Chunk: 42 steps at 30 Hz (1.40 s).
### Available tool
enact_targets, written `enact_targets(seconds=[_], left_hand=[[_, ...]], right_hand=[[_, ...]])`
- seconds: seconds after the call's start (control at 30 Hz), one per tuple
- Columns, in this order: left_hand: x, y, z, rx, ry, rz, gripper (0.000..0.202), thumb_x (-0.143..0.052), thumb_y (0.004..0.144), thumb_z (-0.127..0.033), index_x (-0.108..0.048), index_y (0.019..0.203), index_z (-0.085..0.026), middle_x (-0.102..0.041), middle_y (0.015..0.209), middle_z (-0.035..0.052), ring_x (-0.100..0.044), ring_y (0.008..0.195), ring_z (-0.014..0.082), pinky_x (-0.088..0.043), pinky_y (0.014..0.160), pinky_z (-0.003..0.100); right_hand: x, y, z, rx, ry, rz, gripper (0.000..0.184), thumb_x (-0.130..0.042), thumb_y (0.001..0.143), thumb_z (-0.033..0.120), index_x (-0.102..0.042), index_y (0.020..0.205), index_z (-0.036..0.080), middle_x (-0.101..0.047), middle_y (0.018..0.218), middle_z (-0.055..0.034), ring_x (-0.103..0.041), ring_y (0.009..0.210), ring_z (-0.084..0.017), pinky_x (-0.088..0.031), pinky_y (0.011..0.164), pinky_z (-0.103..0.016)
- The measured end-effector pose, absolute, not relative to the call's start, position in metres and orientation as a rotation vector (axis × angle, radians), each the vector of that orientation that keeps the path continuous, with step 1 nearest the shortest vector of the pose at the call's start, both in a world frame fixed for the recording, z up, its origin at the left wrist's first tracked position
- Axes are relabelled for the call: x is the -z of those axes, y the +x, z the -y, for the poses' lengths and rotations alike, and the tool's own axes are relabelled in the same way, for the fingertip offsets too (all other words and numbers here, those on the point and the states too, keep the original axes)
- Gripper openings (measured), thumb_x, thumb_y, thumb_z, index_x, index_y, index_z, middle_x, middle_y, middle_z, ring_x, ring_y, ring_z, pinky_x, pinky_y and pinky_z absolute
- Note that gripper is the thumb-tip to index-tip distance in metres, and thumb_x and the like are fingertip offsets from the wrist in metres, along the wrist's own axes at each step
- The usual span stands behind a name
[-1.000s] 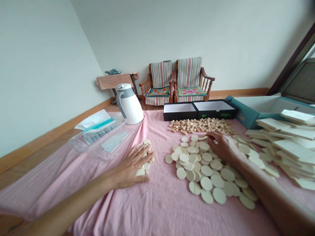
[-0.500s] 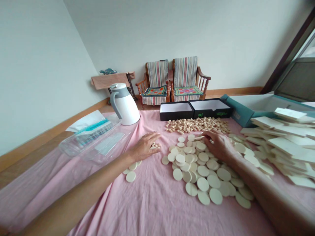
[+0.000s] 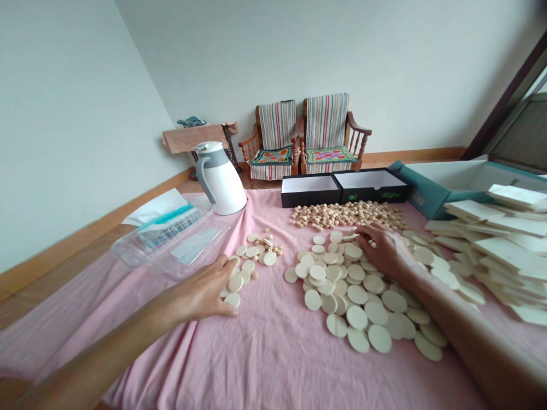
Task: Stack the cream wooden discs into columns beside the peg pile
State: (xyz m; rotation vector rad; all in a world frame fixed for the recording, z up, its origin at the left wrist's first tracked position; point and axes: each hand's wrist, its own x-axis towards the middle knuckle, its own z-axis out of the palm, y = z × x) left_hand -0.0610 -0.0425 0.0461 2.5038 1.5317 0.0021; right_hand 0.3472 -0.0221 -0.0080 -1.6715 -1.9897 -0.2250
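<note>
My left hand [image 3: 211, 290] rests on the cloth at the left edge of a small group of pale wooden discs [image 3: 248, 265]. Its thumb and fingers are spread apart around the nearest discs. A few small wooden beads [image 3: 277, 250] lie among that group. Over the far side of a larger heap of wooden discs [image 3: 356, 294], my right hand [image 3: 387, 253] has its fingers curled down. Its fingertips are close to a tilted disc, and what they grip is hidden.
Behind the disc heap spreads a pile of beads [image 3: 346, 215]. Two black boxes [image 3: 311, 198] and a teal box [image 3: 431, 199] stand at the back. Stacked pale boards [image 3: 508, 245] lie right. A white jug [image 3: 226, 185] and clear plastic packaging [image 3: 171, 233] are left.
My left hand has moved left and nearer, off the small beads, uncovering more discs and beads. My right hand stays over the heap. The view has shifted slightly.
</note>
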Motion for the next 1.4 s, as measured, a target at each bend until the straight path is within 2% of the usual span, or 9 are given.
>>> enact_targets(seconds=[0.1,0.23,0.5,0.67,0.8,0.9,1.0,1.13,1.4], left_hand=[[-0.040,-0.062,0.036,0.038,2.493,-1.460,0.046,-0.065,0.062,-0.042,-0.057,0.103,-0.021,-0.059,0.106,0.0070,-0.060,0.094,0.0255,-0.045,0.078,0.030],[-0.044,-0.051,0.021,0.001,2.527,-1.475,0.026,-0.057,0.068,-0.028,-0.058,0.094,-0.022,-0.063,0.096,0.0045,-0.061,0.088,0.0237,-0.044,0.073,0.029],[-0.044,-0.016,0.002,-0.074,2.607,-1.425,0.038,-0.060,0.071,-0.032,-0.059,0.107,-0.018,-0.064,0.103,0.0090,-0.059,0.097,0.0274,-0.045,0.081,0.033],[-0.030,-0.016,-0.002,-0.392,2.616,-1.432,0.059,-0.066,0.071,-0.041,-0.050,0.125,-0.021,-0.058,0.115,0.0092,-0.058,0.103,0.0269,-0.046,0.087,0.036],[-0.007,-0.022,-0.002,-0.870,2.448,-1.639,0.046,-0.050,0.085,-0.045,-0.049,0.122,-0.019,-0.059,0.104,0.0092,-0.059,0.093,0.0224,-0.047,0.085,0.037],[0.014,-0.027,-0.002,-1.089,2.338,-1.629,0.044,-0.036,0.092,-0.043,-0.043,0.126,-0.016,-0.053,0.119,0.0136,-0.052,0.112,0.0237,-0.042,0.097,0.042],[0.025,-0.036,0.001,-1.030,2.288,-1.610,0.048,-0.031,0.094,-0.042,-0.034,0.134,-0.017,-0.046,0.132,0.0152,-0.043,0.125,0.0238,-0.035,0.105,0.045],[0.020,-0.057,0.011,-0.877,2.288,-1.626,0.051,-0.030,0.094,-0.042,-0.027,0.139,-0.018,-0.042,0.137,0.0145,-0.039,0.129,0.0228,-0.033,0.107,0.043],[0.013,-0.079,0.018,-0.688,2.470,-1.599,0.051,-0.036,0.093,-0.041,-0.028,0.139,-0.019,-0.043,0.138,0.0126,-0.039,0.130,0.0235,-0.032,0.109,0.043]], right_hand=[[0.008,0.347,0.022,0.226,-1.673,1.992,0.023,-0.043,0.085,0.025,-0.064,0.090,0.019,-0.064,0.091,-0.0071,-0.057,0.081,-0.019,-0.041,0.070,-0.028],[0.008,0.347,0.022,0.223,-1.683,1.991,0.024,-0.042,0.086,0.026,-0.064,0.090,0.019,-0.064,0.091,-0.0074,-0.057,0.082,-0.020,-0.041,0.071,-0.028],[0.009,0.348,0.021,0.204,-1.681,1.985,0.023,-0.043,0.085,0.025,-0.065,0.090,0.019,-0.063,0.088,-0.0069,-0.057,0.081,-0.019,-0.041,0.072,-0.029],[0.009,0.348,0.020,0.196,-1.677,1.977,0.024,-0.043,0.085,0.027,-0.065,0.089,0.019,-0.063,0.086,-0.0068,-0.057,0.080,-0.019,-0.041,0.071,-0.029],[0.008,0.347,0.021,0.182,-1.677,1.971,0.024,-0.043,0.085,0.027,-0.065,0.090,0.019,-0.062,0.084,-0.0061,-0.056,0.080,-0.019,-0.041,0.071,-0.028],[0.008,0.347,0.021,0.179,-1.685,1.974,0.024,-0.043,0.085,0.027,-0.065,0.091,0.019,-0.062,0.085,-0.0059,-0.056,0.080,-0.019,-0.040,0.071,-0.028],[0.008,0.347,0.021,0.178,-1.681,1.974,0.024,-0.043,0.085,0.027,-0.065,0.091,0.019,-0.062,0.085,-0.0058,-0.056,0.080,-0.019,-0.040,0.072,-0.029],[0.008,0.348,0.021,0.178,-1.669,1.984,0.025,-0.042,0.085,0.028,-0.065,0.091,0.019,-0.063,0.088,-0.0070,-0.056,0.081,-0.019,-0.041,0.073,-0.029],[0.010,0.349,0.021,0.214,-1.660,1.990,0.027,-0.041,0.086,0.028,-0.065,0.092,0.019,-0.064,0.089,-0.0078,-0.057,0.079,-0.019,-0.041,0.071,-0.030]])
